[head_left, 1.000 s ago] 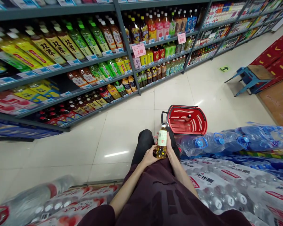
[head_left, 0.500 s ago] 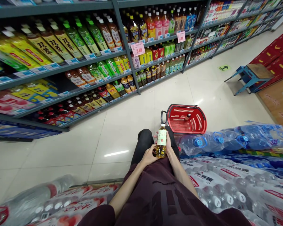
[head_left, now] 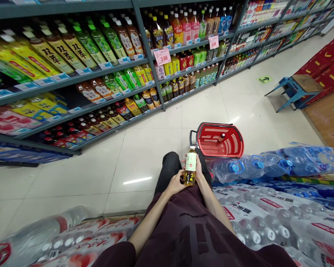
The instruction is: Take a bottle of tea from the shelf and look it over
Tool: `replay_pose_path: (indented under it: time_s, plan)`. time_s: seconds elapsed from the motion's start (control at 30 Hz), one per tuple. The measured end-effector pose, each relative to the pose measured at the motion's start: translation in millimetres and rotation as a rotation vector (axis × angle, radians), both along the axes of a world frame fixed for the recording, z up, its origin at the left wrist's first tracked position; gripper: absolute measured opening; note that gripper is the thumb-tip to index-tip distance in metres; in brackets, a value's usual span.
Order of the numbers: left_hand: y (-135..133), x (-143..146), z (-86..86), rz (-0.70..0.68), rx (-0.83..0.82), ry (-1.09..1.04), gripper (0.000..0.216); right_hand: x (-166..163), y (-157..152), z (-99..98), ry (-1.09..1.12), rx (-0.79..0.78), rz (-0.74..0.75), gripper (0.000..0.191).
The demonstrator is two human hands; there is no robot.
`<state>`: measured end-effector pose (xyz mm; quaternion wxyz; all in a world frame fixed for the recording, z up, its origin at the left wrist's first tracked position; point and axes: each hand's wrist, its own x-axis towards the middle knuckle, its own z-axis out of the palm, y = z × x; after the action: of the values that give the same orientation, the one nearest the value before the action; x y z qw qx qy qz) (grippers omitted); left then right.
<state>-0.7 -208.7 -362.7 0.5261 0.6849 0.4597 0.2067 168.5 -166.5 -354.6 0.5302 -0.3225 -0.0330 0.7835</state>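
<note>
A: What are the hands doing?

B: Both are on one bottle (head_left: 190, 167). It stands upright over the person's lap, low in the middle of the view, with a pale green label, a white cap and yellow liquid showing at the bottom.

A: How is it held?

B: The left hand (head_left: 176, 183) is curled around the lower part from the left side, fingers closed against the yellow part. The right hand (head_left: 199, 171) is wrapped around the label from the right and behind, so both hands are closed on the bottle.

A: What is around it?

B: Just beyond the bottle, a little to the right, a red basket (head_left: 238, 136) sits on the pale tiled floor (head_left: 144, 148). It has a black handle on its left side, and a small thing with a red top lies inside; I cannot tell what it is.

A: And nearer?

B: On the right, big water jugs (head_left: 269, 165) with blue caps lie on their sides, just beside the basket. Nearer still, wrapped packs of water bottles (head_left: 267, 222) fill the right near corner, and more wrapped packs (head_left: 58, 241) lie at the near left. The person's dark shirt (head_left: 195, 230) covers the near middle.

A: What about the far side?

B: Long shelves (head_left: 105, 74) run along the left and far side, full of drinks with yellow, green and brown labels. A pink price tag (head_left: 162, 56) hangs on a shelf edge. Far right, a blue stool (head_left: 295, 89) stands by red boxes (head_left: 325, 63).
</note>
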Motion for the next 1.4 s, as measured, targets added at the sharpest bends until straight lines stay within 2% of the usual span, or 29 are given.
replay_pose_path:
  time_s: [0.23,0.53,0.8,0.93,1.1,1.4]
  plan:
    - [5,0,-7.3,0.002,-0.048,-0.012,0.065,-4,1,-1.6,-0.068,-0.076,-0.164,0.059]
    - [6,2,-10.8,0.013,-0.024,-0.044,0.069,-4,1,-1.7,-0.102,-0.054,-0.225,0.056]
    - [7,4,-4.3,0.049,0.015,-0.057,0.091,-4,4,-4.9,-0.133,-0.083,-0.420,0.042]
    - [8,5,-7.3,0.080,0.073,0.011,0.087,-5,5,-4.6,-0.127,-0.081,-0.402,0.034]
    - [8,3,-10.6,0.095,0.102,0.048,0.085,-6,4,-2.4,-0.116,-0.080,-0.377,0.034]
    - [9,0,-17.6,0.132,0.031,0.004,0.090,-5,4,-0.8,-0.137,-0.134,-0.337,0.036]
